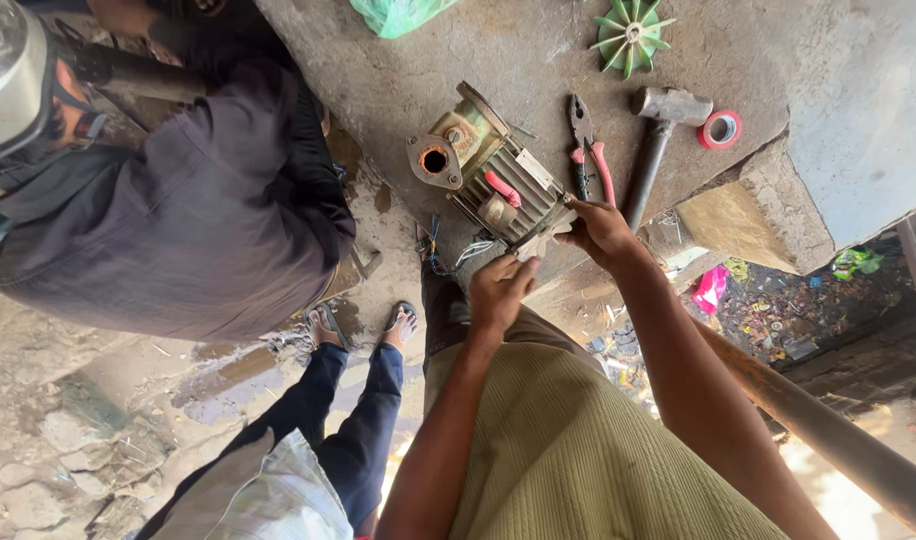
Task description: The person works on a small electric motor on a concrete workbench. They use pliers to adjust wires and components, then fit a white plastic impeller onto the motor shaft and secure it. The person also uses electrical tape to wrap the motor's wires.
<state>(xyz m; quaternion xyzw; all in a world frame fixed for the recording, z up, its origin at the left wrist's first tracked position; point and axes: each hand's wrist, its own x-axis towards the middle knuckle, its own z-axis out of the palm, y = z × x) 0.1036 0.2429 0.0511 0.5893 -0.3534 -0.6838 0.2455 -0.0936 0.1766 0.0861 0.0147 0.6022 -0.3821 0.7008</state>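
Observation:
A small green-grey pump motor [488,165] with a round flange opening lies on a concrete slab [538,60]. At its near end sits a pale fan piece [544,238]. My left hand [498,290] pinches this fan piece from below. My right hand [600,230] grips it from the right side. A red-handled tool [503,188] rests on top of the motor's ribbed body. Wires [448,255] hang from the motor over the slab's edge.
Red-handled pliers [590,150], a hammer [658,125], a red tape roll [720,129] and a green fan wheel [630,35] lie on the slab. A person in a dark shirt [178,210] bends at the left. Another person's sandalled feet [363,325] stand below.

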